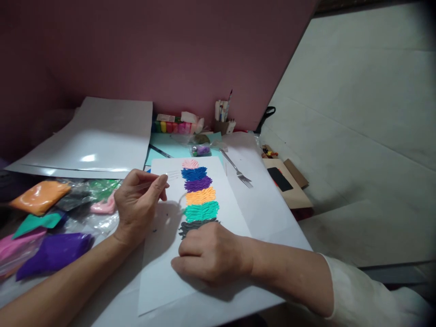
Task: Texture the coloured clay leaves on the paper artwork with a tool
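A white sheet (pixel 163 268) lies in front of me with a column of textured clay patches (pixel 200 196): pink, blue, purple, orange, teal and dark grey. My left hand (pixel 138 204) is closed in a pinch on a clear plastic fork (pixel 170 176), its tines over the sheet just left of the blue patch. My right hand (pixel 209 254) rests curled, knuckles up, on the sheet at the dark grey patch, covering its lower edge.
Bags of coloured clay (pixel 51 218) lie at the left: orange, teal, pink, purple. A metal fork (pixel 236 169) lies right of the sheet. Large white sheets (pixel 98 136), a clay pack (pixel 173 126), a pen cup (pixel 223 120) and scissors (pixel 267 116) sit behind. Cardboard (pixel 289 186) lies at right.
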Demonstrator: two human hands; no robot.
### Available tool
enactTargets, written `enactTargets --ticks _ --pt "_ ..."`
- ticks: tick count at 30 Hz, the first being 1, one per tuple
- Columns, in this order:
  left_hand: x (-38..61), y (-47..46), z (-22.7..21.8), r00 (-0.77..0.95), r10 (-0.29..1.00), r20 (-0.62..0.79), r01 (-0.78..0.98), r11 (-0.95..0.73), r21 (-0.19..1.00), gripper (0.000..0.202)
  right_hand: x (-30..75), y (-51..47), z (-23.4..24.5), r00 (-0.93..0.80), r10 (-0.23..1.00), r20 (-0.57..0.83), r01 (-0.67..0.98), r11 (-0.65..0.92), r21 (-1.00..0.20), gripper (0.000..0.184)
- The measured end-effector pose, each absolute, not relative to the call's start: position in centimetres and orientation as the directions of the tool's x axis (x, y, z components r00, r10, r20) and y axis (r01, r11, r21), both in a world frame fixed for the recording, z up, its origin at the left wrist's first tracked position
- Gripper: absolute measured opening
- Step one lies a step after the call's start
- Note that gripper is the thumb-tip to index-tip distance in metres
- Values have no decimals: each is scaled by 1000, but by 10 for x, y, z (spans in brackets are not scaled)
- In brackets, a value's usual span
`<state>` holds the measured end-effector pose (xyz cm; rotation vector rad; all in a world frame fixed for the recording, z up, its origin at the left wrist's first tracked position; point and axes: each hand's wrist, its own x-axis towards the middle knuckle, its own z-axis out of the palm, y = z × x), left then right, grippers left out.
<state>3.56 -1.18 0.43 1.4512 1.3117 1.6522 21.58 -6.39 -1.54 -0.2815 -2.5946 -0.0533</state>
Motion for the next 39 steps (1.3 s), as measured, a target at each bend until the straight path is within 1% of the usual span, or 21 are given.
enactTargets --ticks 3,5,10,13,18,21,24,28,30,36,39 --pt "33 -4 0 -291 907 305 98 -289 952 23 216 -64 -13 -828 186 530 202 979 -27 9" --pt "32 0 -2 -298 923 243 63 -235 970 25 216 -64 -11 -833 194 517 204 978 -38 10" --pt "34 1 0 -272 949 157 61 -146 987 27 217 -65 -10 -856 217 469 213 975 -62 11" --pt "35 -1 2 -260 949 177 90 -158 983 27 216 -64 -11 -850 207 485 202 977 -63 11" --pt "32 -3 2 -271 924 270 205 -218 954 38 216 -63 -13 -847 190 497 176 981 -75 9" --pt "31 -3 0 -266 915 303 260 -235 937 39 215 -63 -13 -844 185 503 172 982 -74 9" --pt "30 -2 -1 -254 925 281 269 -212 940 37 215 -64 -12 -836 190 514 178 981 -72 9" --pt "30 2 -5 -251 937 244 274 -173 946 19 215 -65 -9 -838 203 506 195 978 -68 9" --pt "30 3 -6 -244 941 234 293 -159 943 15 215 -65 -8 -840 203 503 198 978 -64 10" --pt "30 2 -5 -258 949 179 375 -72 924 17 215 -64 -12 -822 192 535 193 980 -56 10" --pt "30 2 -5 -257 952 167 374 -61 925 17 215 -63 -13 -820 183 542 185 981 -51 9"
